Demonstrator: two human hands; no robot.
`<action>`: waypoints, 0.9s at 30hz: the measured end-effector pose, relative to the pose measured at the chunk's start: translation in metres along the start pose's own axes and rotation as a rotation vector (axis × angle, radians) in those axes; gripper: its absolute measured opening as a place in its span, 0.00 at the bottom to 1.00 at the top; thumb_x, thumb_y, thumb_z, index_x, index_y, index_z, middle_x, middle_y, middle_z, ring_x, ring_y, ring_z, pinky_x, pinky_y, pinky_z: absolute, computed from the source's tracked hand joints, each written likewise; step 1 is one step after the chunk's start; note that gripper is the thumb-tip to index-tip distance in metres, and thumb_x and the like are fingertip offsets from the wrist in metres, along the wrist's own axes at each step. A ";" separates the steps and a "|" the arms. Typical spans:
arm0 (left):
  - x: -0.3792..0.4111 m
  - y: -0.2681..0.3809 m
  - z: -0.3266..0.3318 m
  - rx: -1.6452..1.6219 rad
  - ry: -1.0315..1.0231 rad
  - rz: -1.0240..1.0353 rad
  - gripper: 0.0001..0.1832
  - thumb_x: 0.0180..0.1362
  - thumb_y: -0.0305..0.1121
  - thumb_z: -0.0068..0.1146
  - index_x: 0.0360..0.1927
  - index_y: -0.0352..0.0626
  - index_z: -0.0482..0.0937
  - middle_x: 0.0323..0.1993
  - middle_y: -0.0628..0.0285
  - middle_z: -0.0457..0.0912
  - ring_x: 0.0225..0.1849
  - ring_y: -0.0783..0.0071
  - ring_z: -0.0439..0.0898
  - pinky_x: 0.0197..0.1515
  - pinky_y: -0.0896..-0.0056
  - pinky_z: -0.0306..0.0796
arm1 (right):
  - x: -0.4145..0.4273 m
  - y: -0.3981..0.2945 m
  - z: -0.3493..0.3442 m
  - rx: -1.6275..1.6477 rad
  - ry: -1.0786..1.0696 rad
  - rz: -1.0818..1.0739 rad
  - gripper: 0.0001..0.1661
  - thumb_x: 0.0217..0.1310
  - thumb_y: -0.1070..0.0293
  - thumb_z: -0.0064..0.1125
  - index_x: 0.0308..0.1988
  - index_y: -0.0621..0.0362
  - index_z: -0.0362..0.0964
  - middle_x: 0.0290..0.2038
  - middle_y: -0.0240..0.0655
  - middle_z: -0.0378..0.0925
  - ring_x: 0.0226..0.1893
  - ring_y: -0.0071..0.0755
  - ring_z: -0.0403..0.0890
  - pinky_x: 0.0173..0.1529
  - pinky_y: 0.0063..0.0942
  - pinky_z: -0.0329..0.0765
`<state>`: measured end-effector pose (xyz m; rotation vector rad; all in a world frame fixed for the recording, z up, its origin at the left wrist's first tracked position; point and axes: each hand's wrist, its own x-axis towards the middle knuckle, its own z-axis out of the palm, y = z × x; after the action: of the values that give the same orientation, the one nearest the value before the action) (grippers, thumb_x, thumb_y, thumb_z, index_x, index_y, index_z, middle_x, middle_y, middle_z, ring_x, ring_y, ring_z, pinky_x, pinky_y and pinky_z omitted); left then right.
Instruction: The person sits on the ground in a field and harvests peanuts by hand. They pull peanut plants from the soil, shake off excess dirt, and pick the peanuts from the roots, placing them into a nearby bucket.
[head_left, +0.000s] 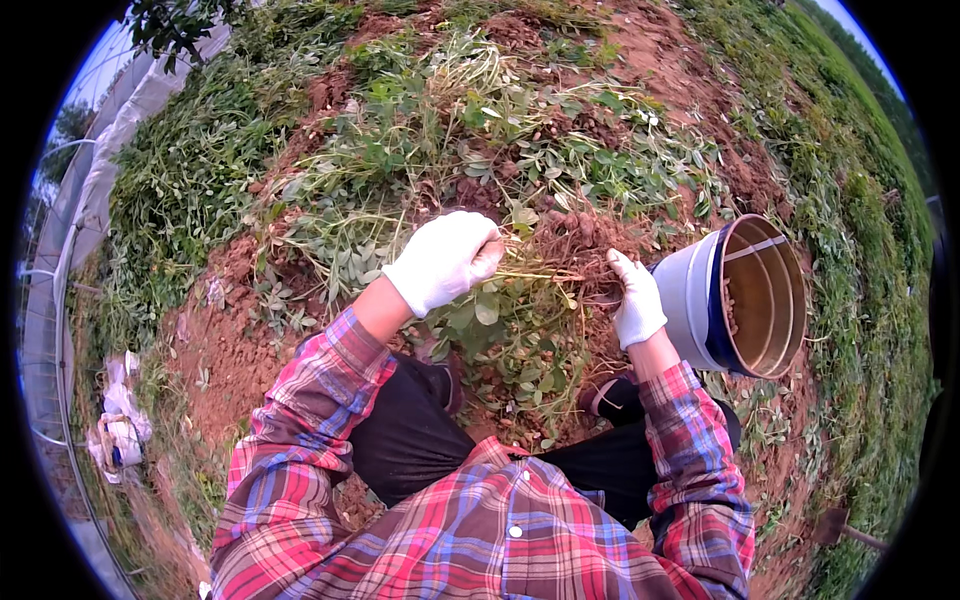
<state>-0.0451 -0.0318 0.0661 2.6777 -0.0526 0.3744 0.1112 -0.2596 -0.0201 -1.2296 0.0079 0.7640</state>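
Observation:
My left hand (450, 259), in a white knit glove, is closed around the yellow-green stems (536, 276) of an uprooted peanut plant. The plant lies sideways between my hands, its soil-covered root clump (581, 244) towards the right. At those roots is my right hand (637, 298), also gloved, with the thumb on the near side and the other fingers mostly hidden. Just right of that hand a white and blue metal bucket (686, 300) leans with its mouth facing right. Some peanut pods (729, 307) show inside it.
Pulled peanut plants (397, 150) cover the reddish soil (225, 360) ahead. A hoe-like tool (832, 526) lies at lower right. White plastic bags (120, 435) sit at left beside a plastic-covered greenhouse frame (64, 300). My shoes (600, 397) flank more foliage.

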 end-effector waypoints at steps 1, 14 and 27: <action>-0.002 0.004 -0.002 -0.096 -0.020 -0.020 0.09 0.55 0.33 0.57 0.35 0.40 0.75 0.30 0.56 0.76 0.33 0.56 0.76 0.38 0.61 0.71 | 0.002 0.000 -0.002 -0.005 0.009 0.000 0.20 0.59 0.59 0.63 0.47 0.57 0.70 0.41 0.30 0.76 0.38 0.25 0.78 0.29 0.25 0.77; -0.009 0.020 -0.011 -0.363 0.014 -0.017 0.10 0.55 0.28 0.62 0.40 0.39 0.76 0.34 0.61 0.77 0.37 0.70 0.77 0.43 0.70 0.72 | 0.007 0.005 -0.004 -0.075 0.036 0.001 0.28 0.57 0.58 0.65 0.52 0.61 0.67 0.45 0.33 0.76 0.39 0.29 0.79 0.31 0.26 0.78; -0.003 0.017 0.059 -0.121 -0.083 -0.094 0.64 0.40 0.70 0.62 0.69 0.31 0.51 0.63 0.40 0.62 0.65 0.45 0.62 0.67 0.56 0.56 | -0.014 -0.014 0.022 0.121 -0.114 0.231 0.21 0.61 0.58 0.59 0.53 0.49 0.70 0.46 0.30 0.79 0.43 0.30 0.80 0.41 0.39 0.79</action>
<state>-0.0345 -0.0722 0.0216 2.5637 0.0244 0.2240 0.0995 -0.2500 0.0048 -1.0798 0.1032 1.0191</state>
